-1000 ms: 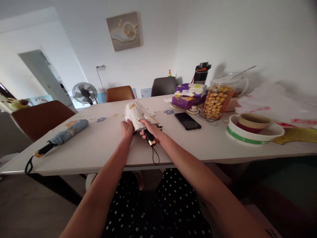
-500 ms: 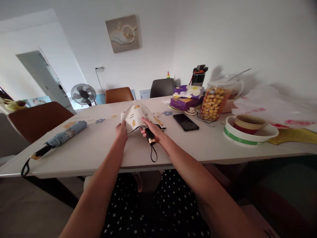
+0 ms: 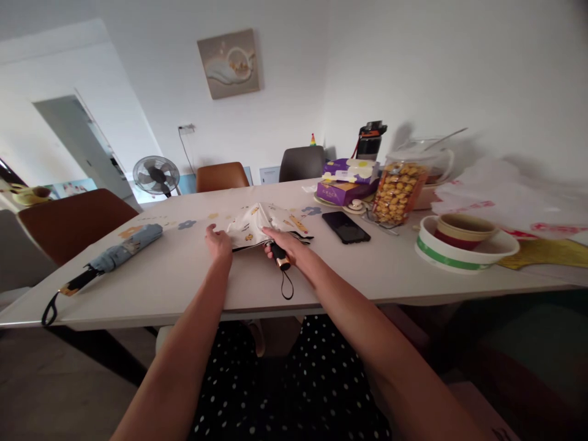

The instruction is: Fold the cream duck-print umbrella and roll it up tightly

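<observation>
A cream umbrella [image 3: 252, 222] with small yellow-brown prints lies loosely folded on the white table [image 3: 184, 282]. Its black handle points toward me, and a thin wrist loop hangs from the gold-coloured end. My right hand [image 3: 281, 242] is wrapped round the umbrella where the handle meets the cloth. At the left edge of the fabric is my left hand [image 3: 219, 242], its fingers apart and holding nothing; whether it touches the cloth I cannot tell. Farther left lies a folded blue umbrella [image 3: 122, 250] with a black strap.
Right of the cream umbrella lies a black phone [image 3: 345, 227]. Beyond it are purple tissue packs [image 3: 342, 192], a jar of yellow-brown snacks [image 3: 399, 193] and a dark bottle [image 3: 369, 142]. A white bowl [image 3: 459, 262] holds a paper cup near the right edge. Chairs stand behind the table.
My left hand has let go of the umbrella's cloth and moved slightly left, fingers opened. The cloth has settled flatter and spread a little. My right hand keeps its hold.
</observation>
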Demonstrator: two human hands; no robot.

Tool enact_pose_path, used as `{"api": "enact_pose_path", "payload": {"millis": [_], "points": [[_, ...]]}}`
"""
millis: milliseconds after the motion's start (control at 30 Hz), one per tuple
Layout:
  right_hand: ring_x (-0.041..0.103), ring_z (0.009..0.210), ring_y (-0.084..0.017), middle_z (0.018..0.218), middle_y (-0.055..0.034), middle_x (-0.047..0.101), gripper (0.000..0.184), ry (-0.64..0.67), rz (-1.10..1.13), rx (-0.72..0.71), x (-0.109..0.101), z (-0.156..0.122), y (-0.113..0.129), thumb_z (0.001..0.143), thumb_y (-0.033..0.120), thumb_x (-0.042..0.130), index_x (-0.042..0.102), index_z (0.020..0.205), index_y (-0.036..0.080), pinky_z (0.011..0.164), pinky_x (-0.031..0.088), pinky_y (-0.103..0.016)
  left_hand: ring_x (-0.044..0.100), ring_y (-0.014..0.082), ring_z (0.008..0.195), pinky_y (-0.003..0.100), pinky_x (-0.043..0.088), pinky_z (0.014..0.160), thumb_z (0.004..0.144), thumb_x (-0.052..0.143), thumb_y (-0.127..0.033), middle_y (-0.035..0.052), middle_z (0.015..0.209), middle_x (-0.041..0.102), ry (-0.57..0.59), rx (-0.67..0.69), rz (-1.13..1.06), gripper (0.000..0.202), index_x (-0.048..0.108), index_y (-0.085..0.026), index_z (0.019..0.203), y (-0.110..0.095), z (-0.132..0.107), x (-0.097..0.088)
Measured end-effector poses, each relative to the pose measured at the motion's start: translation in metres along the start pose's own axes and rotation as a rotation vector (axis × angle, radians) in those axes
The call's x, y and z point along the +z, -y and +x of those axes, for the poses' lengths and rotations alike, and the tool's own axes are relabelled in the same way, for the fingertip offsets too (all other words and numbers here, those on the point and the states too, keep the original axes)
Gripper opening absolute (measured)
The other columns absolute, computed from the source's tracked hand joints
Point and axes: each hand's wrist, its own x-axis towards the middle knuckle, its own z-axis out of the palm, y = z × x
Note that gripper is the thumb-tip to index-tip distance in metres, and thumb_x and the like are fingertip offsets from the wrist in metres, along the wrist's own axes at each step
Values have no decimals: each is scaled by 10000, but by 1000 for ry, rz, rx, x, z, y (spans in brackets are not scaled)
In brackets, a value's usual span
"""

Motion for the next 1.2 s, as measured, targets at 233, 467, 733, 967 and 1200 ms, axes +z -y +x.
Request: {"api": "enact_pose_path", "payload": {"millis": [233, 467, 733, 967, 1200], "points": [[476, 366, -110, 492, -2, 507, 255, -115, -130, -66, 6, 1, -4, 850, 381, 556, 489, 788, 143, 329, 423, -214, 538, 151, 742, 277, 434, 693, 712, 483, -193, 32, 811, 580, 336, 182, -104, 209, 591, -180, 890, -22, -38, 20], [497, 359, -151, 487, -49, 538, 341, -164, -314, -156, 7, 0, -8, 858, 444, 487, 544, 716, 139, 333, 423, -258, 504, 109, 572, 230, 407, 528, 727, 556, -355, 7, 657, 547, 597, -135, -273, 198, 572, -158, 737, -38, -49, 32], [502, 363, -147, 480, -38, 535, 384, -101, -382, -216, 8, -1, -14, 835, 506, 498, 544, 733, 138, 334, 433, -249, 636, 207, 696, 311, 513, 685, 655, 686, -291, 86, 674, 646, 717, -396, -599, 253, 617, -102, 809, -39, -49, 39], [503, 379, -116, 505, -22, 533, 384, 9, -298, -232, 11, -2, -19, 843, 512, 511, 530, 763, 137, 341, 447, -217, 638, 219, 886, 322, 495, 828, 752, 585, -393, 96, 849, 682, 799, -490, -827, 388, 599, -112, 1019, -38, -48, 31], [477, 363, -93, 482, -3, 511, 353, 117, -196, -188, 13, -16, -8, 875, 485, 476, 525, 776, 150, 329, 410, -180, 615, 262, 899, 361, 511, 739, 790, 335, -657, 129, 863, 668, 790, -466, -807, 656, 600, -110, 1037, -42, -55, 29]]}}
